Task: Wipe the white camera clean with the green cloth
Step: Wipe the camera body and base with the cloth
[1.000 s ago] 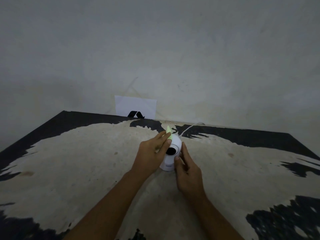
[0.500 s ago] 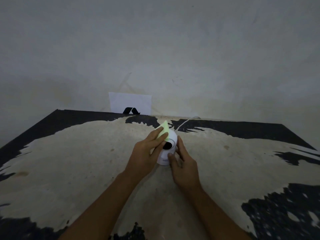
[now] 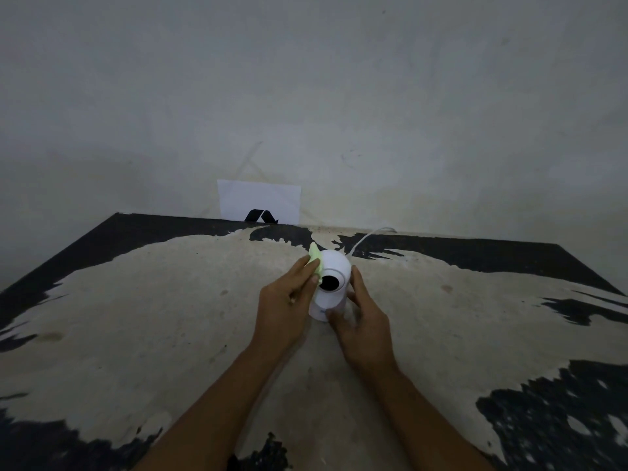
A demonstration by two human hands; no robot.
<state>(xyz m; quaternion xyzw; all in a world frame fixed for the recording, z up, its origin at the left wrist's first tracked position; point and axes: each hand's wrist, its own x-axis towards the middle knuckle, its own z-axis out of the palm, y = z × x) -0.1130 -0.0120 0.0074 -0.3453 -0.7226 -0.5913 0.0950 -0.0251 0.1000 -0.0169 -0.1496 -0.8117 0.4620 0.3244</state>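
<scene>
The white camera (image 3: 334, 266), a small dome on a round base with a black lens facing me, stands upright on the worn table (image 3: 170, 317). My left hand (image 3: 285, 307) presses the green cloth (image 3: 315, 258) against the camera's left side, beside the lens; most of the cloth is hidden under the fingers. On the other side my right hand (image 3: 362, 321) grips the base and right side, thumb across the front of the base.
A white cable (image 3: 368, 236) runs from behind the camera to the table's far edge. A white card with a black mark (image 3: 260, 202) leans against the grey wall behind the table. The tabletop is black with a large pale worn patch.
My left hand has slid the green cloth from the top of the dome down to its left side, uncovering the top. My right hand keeps holding the base.
</scene>
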